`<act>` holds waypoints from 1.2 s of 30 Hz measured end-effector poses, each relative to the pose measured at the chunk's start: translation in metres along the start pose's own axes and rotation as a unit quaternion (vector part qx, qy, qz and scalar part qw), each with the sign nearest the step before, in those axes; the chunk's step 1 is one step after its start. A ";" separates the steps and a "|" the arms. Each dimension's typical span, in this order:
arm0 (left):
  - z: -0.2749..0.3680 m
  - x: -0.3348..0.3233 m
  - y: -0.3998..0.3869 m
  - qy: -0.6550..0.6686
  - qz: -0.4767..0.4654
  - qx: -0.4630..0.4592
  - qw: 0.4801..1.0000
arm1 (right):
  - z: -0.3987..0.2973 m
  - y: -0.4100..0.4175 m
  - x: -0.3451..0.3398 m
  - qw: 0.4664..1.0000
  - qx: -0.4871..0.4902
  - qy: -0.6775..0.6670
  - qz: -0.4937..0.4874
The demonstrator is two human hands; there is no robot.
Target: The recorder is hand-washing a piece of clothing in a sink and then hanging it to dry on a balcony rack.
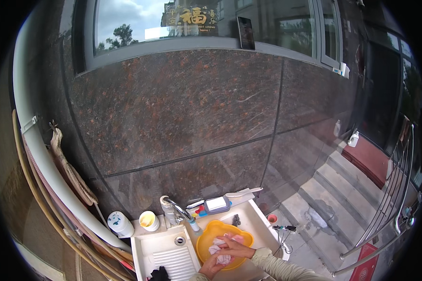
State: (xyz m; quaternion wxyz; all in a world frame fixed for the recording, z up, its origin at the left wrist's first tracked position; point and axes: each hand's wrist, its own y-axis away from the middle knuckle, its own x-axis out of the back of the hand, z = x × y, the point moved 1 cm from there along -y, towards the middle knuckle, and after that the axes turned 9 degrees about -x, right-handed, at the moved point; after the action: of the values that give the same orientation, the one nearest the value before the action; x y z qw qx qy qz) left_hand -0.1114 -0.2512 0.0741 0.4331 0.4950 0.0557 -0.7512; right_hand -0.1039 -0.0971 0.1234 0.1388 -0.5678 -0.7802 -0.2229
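A yellow plastic basin (pixel 203 237) stands in the right bowl of a pale laundry sink (pixel 251 210). Over the basin, my left hand (pixel 211 266) holds a bunched white and pink cloth (pixel 224 259) from its lower left. My right hand (pixel 238 248) grips the same cloth from the right, its fingers spread across it. More pinkish fabric (pixel 237 239) lies in the basin behind my right hand. Part of the cloth is hidden under my fingers. The chrome faucet (pixel 183 210) reaches toward the basin's left rim.
Left of the basin is a ribbed washboard (pixel 172 258) with a drain (pixel 180 240) and black cloth (pixel 160 274). Along the back ledge are a white tub (pixel 149 221), a soap box (pixel 217 205) and a brush (pixel 242 193). A dark scrubber (pixel 236 220) lies behind the basin. Steps (pixel 332 196) rise at right.
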 end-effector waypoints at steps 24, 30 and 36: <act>-0.003 -0.025 -0.025 -0.406 -0.008 0.050 0.912 | 0.047 -0.040 -0.017 0.981 -0.062 -0.115 0.144; -0.017 -0.021 -0.020 -0.771 0.054 -0.257 0.580 | 0.064 -0.042 -0.032 0.950 -0.160 -0.102 0.249; 0.014 0.009 -0.017 -0.284 0.014 0.072 0.956 | 0.051 -0.007 -0.011 0.981 -0.068 -0.162 0.087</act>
State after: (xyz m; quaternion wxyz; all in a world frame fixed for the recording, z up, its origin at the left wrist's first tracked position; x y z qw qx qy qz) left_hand -0.1342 -0.2529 0.0682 0.4051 0.2917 -0.1309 -0.8565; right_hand -0.1057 -0.0818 0.0728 -0.0099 -0.6700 -0.7232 -0.1673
